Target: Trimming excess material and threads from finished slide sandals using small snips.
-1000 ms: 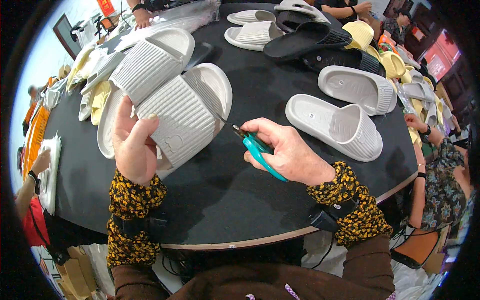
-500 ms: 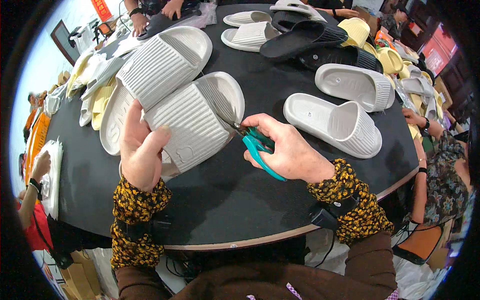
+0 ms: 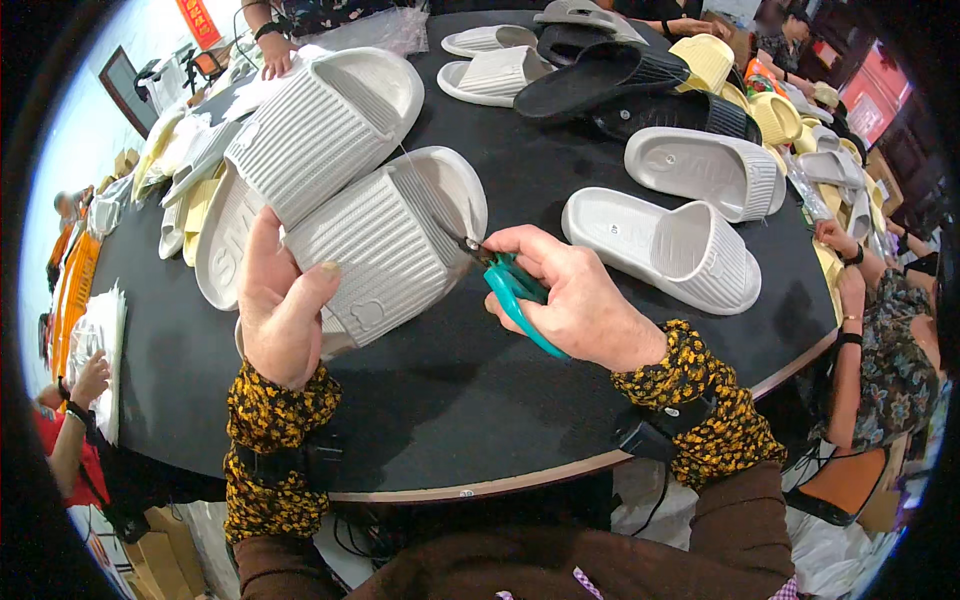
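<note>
My left hand (image 3: 285, 305) is closed on a pair of light grey slide sandals, its thumb lying on the strap of the nearer slide (image 3: 385, 255) and its fingers between the two. The farther slide (image 3: 310, 130) sits alongside, tilted up. In my right hand (image 3: 580, 295) I grip small scissors (image 3: 518, 305) with teal handles. Their dark blades reach to the strap edge of the nearer slide, at its right side. A thin clear thread (image 3: 405, 150) shows between the two slides. Whether the blades are apart or together is too small to tell.
Another grey pair (image 3: 665, 250) lies to the right on the black table (image 3: 480, 400). Black slides (image 3: 630, 85) and yellow slides (image 3: 705, 62) are piled at the back right. White plastic bags (image 3: 100, 350) lie at the left edge. Co-workers' hands (image 3: 850, 270) are around the table.
The slides and both my hands have shifted only slightly. At the far left back, a co-worker's hand and a dark item have moved away. The co-worker's hand at left has lowered.
</note>
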A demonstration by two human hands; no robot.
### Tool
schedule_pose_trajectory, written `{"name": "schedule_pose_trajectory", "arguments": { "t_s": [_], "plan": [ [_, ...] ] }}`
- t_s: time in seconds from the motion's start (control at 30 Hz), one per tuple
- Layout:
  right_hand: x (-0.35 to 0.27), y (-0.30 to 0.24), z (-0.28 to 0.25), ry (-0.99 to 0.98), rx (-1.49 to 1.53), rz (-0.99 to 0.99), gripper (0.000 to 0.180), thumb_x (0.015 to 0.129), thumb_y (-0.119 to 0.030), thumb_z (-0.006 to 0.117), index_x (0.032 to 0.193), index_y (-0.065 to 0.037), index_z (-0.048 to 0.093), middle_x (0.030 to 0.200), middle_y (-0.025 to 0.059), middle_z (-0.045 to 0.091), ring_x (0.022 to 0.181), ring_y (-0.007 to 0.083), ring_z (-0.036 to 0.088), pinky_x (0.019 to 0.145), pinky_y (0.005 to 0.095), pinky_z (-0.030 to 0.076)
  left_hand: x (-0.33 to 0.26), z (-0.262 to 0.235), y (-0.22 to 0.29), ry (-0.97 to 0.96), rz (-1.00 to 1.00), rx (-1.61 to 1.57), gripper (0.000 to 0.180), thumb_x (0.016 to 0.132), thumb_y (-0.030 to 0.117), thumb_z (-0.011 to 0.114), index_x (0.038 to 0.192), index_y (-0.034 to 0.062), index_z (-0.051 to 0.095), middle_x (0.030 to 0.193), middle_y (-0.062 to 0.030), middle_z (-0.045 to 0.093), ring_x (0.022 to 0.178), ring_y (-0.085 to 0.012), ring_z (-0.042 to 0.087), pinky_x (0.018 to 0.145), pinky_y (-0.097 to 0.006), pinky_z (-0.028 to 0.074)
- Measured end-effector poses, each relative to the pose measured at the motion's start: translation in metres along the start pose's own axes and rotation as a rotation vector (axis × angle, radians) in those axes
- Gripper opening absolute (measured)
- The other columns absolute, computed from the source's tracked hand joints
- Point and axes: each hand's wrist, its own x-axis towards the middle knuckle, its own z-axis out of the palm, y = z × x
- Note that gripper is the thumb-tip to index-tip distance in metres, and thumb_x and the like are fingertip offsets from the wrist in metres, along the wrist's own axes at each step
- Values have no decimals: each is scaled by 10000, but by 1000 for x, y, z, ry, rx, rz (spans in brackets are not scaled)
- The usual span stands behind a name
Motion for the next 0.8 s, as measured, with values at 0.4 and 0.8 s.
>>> {"name": "schedule_pose_trajectory", "arguments": {
  "t_s": [0.4,0.8],
  "plan": [
    [1,-16,-1,-30,-77,52,450,749,-59,672,1145,-18,462,772,16,557,698,62,505,654,241,449,-2,3,0,-129,28,87,709,785,-17,524,1384,-71,148,1315,-227,406,1217,-281,430,1020,-363,314],
    [-1,-11,-1,-17,-13,26,430,766,-40,664,1139,15,457,809,34,573,745,61,524,682,234,448,-5,3,3,-176,-17,90,707,786,-42,504,1386,-71,131,1305,-228,418,1204,-271,445,991,-342,340]
  ]
}}
